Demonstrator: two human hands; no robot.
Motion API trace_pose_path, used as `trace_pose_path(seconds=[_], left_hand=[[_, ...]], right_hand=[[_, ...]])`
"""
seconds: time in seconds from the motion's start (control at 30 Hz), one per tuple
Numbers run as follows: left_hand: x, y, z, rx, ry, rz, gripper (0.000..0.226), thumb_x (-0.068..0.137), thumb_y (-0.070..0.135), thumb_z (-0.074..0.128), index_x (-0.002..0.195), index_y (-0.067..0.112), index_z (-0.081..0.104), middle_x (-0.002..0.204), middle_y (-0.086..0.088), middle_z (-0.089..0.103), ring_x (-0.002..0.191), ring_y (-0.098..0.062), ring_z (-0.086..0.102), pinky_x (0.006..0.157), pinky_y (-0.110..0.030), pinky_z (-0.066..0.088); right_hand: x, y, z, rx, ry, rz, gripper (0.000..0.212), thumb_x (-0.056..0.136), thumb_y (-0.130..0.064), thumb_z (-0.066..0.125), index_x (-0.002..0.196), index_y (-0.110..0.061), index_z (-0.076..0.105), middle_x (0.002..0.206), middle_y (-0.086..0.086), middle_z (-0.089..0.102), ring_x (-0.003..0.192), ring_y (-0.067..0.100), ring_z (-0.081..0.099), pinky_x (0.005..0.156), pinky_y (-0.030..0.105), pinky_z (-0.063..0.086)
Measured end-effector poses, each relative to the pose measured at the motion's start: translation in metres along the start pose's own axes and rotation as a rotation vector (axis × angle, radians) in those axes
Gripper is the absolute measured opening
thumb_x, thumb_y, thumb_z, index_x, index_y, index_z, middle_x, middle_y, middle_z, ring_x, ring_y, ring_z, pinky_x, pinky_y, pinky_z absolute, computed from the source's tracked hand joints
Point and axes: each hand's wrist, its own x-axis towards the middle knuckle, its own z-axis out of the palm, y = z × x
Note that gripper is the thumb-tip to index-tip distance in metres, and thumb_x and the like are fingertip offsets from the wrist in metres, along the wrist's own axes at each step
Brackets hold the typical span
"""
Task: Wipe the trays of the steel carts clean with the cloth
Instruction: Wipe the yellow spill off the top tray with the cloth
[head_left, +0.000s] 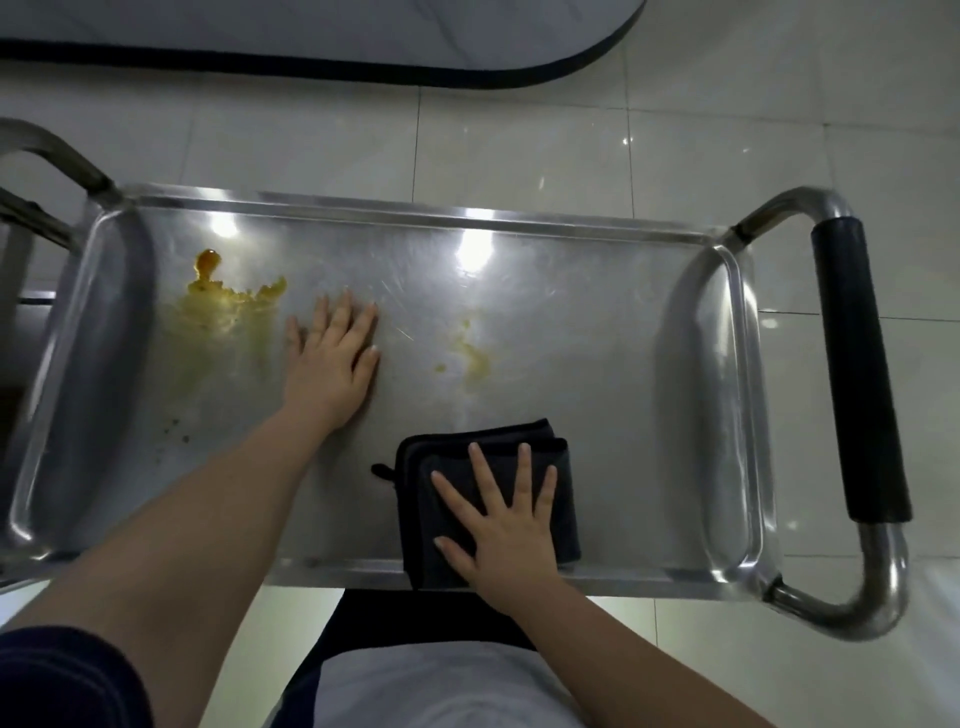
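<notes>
The right hand (506, 525) lies flat with fingers spread on a folded dark cloth (485, 501), pressing it down against the near edge of the steel tray (597, 415); nothing is gripped, the palm simply bears on the fabric. The left hand (332, 358) is likewise flat and released, fingers straight and together, resting on bare metal near the middle of the tray, probably to steady the cart.

The cloth sits near-centre, slightly right, with its near edge hanging over the tray's lip. Two yellow-orange messes are not yet wiped. The larger spill (228, 296) spreads far-left, just beyond the left hand's fingertips, with a thicker amber blob at its far end and a faint smear trailing toward the near side. A smaller, paler stain (472, 353) lies far of the cloth, between the two hands. A few dark specks (174, 428) sit near-left.

To do this step well, I judge the cloth should keep full palm pressure and travel straight away from the body through the small stain, then sweep left in overlapping passes. The thick blob would be better gathered inward than pushed outward, or it may smear into the raised rim. Refolding to a clean face before the larger spill seems wise.

A black-padded handle (857, 374) stands at the right end, over pale floor tiles (519, 140).
</notes>
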Motion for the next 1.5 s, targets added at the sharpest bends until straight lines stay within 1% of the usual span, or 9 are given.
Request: trace_pose_path(seconds=[0.17,0.4,0.57,0.8,0.97,1.13,1.23,1.33,1.5], left_hand=[[0.025,-0.03,-0.01,0.071,-0.057,0.008,0.07,0.091,0.068,0.013,0.153,0.041,-0.003,0.163,0.003,-0.012,0.149,-0.021,-0.016,0.115,-0.05,-0.019],[0.037,-0.042,-0.008,0.069,-0.007,0.026,0.066,0.094,0.065,0.013,0.153,0.043,-0.005,0.163,0.006,-0.014,0.149,-0.02,-0.017,0.116,-0.053,-0.016],[0.044,-0.05,-0.006,0.034,0.021,0.048,0.065,0.094,0.064,0.014,0.152,0.045,-0.007,0.163,0.007,-0.014,0.147,-0.017,-0.019,0.115,-0.051,-0.018],[0.045,-0.052,-0.007,0.041,0.019,0.049,0.063,0.095,0.064,0.011,0.152,0.045,-0.009,0.163,0.006,-0.012,0.149,-0.02,-0.015,0.116,-0.056,-0.012],[0.046,-0.051,-0.008,0.049,0.002,0.057,0.064,0.094,0.062,0.009,0.153,0.042,-0.007,0.163,0.004,-0.013,0.149,-0.022,-0.014,0.115,-0.059,-0.01],[0.04,-0.052,-0.01,0.026,0.0,0.058,0.064,0.094,0.061,0.008,0.154,0.041,-0.004,0.164,0.003,-0.011,0.15,-0.021,-0.014,0.116,-0.058,-0.012],[0.042,-0.052,-0.011,0.01,0.001,0.054,0.061,0.096,0.056,0.01,0.155,0.04,0.0,0.164,0.003,-0.007,0.15,-0.022,-0.011,0.116,-0.057,-0.009],[0.047,-0.051,-0.011,0.004,0.012,0.054,0.058,0.099,0.052,0.015,0.154,0.039,0.003,0.164,0.002,-0.004,0.15,-0.023,-0.008,0.117,-0.059,-0.006],[0.046,-0.052,-0.006,-0.019,0.035,0.055,0.058,0.098,0.052,0.011,0.154,0.041,0.001,0.164,0.005,-0.005,0.15,-0.021,-0.01,0.117,-0.057,-0.007]], right_hand=[[0.046,0.0,-0.006,0.0,0.008,0.03,0.075,0.086,-0.078,0.032,0.152,-0.049,0.012,0.165,0.003,0.006,0.144,0.055,-0.002,0.104,0.08,0.005],[0.244,0.034,-0.062,0.0,0.068,0.257,0.07,0.082,-0.082,0.006,0.144,-0.057,-0.017,0.163,-0.003,-0.015,0.142,0.05,-0.022,0.104,0.072,-0.018],[0.3,0.041,-0.081,-0.002,0.049,0.275,0.071,0.081,-0.083,0.004,0.145,-0.057,-0.014,0.163,-0.004,-0.016,0.142,0.049,-0.021,0.104,0.07,-0.02],[0.245,0.025,-0.062,-0.013,0.041,0.232,0.071,0.085,-0.081,0.008,0.147,-0.055,-0.012,0.164,-0.006,-0.012,0.144,0.046,-0.02,0.107,0.07,-0.015],[0.11,-0.026,-0.016,0.02,0.038,0.144,0.071,0.088,-0.076,0.024,0.152,-0.048,0.013,0.165,0.0,0.005,0.145,0.051,-0.005,0.108,0.075,0.0],[0.037,-0.056,0.006,-0.001,-0.048,0.074,0.07,0.088,-0.076,0.03,0.151,-0.049,0.018,0.164,0.001,0.011,0.144,0.055,0.002,0.104,0.078,0.009],[0.079,-0.044,-0.011,0.019,0.009,0.106,0.07,0.087,-0.076,0.031,0.151,-0.051,0.016,0.164,-0.002,0.01,0.145,0.053,0.0,0.106,0.078,0.005],[0.17,-0.011,-0.04,0.037,0.08,0.28,0.07,0.085,-0.079,0.019,0.149,-0.056,-0.003,0.165,-0.007,-0.004,0.144,0.049,-0.015,0.107,0.072,-0.01],[0.304,0.036,-0.086,0.076,0.022,0.447,0.071,0.083,-0.082,0.011,0.145,-0.058,-0.013,0.162,-0.01,-0.02,0.142,0.048,-0.024,0.104,0.072,-0.018]])
